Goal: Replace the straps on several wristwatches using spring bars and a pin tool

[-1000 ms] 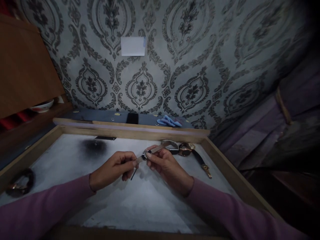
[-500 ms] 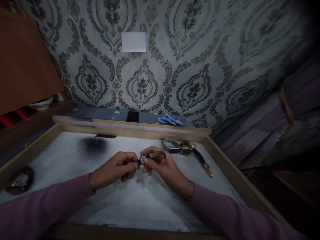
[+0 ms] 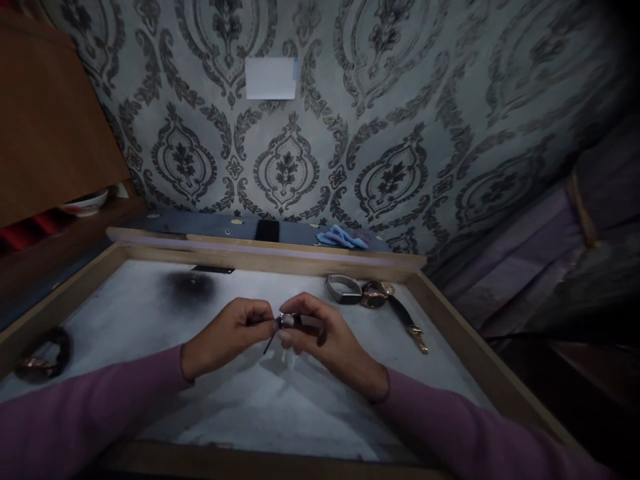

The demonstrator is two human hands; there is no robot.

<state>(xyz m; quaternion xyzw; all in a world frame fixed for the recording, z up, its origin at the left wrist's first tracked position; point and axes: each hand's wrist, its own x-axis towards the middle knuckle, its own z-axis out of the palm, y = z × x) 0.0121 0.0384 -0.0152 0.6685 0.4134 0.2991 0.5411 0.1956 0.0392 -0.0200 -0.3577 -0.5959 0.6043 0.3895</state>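
Between my two hands, above the white floor of a wooden tray, is a wristwatch (image 3: 289, 321) with a silver case and a dark strap. My left hand (image 3: 236, 335) pinches it on the left side, thumb against forefinger, and a thin dark strap end pokes out below the fingers. On the other side my right hand (image 3: 334, 340) grips the case edge with thumb and fingertips. The rest of the strap curls beneath the right fingers, partly hidden.
Inside the wooden tray (image 3: 270, 252), a grey-banded watch (image 3: 343, 289), a rose-gold watch (image 3: 373, 295) and a black strap with gold clasp (image 3: 407, 323) lie right. A dark watch (image 3: 44, 357) sits left. Behind the rim are a black phone (image 3: 267, 231) and blue cloth (image 3: 342, 237).
The watch has been tilted in my fingers, and its right strap now curls down instead of sticking out. My right thumb has shifted lower, off the watch face.
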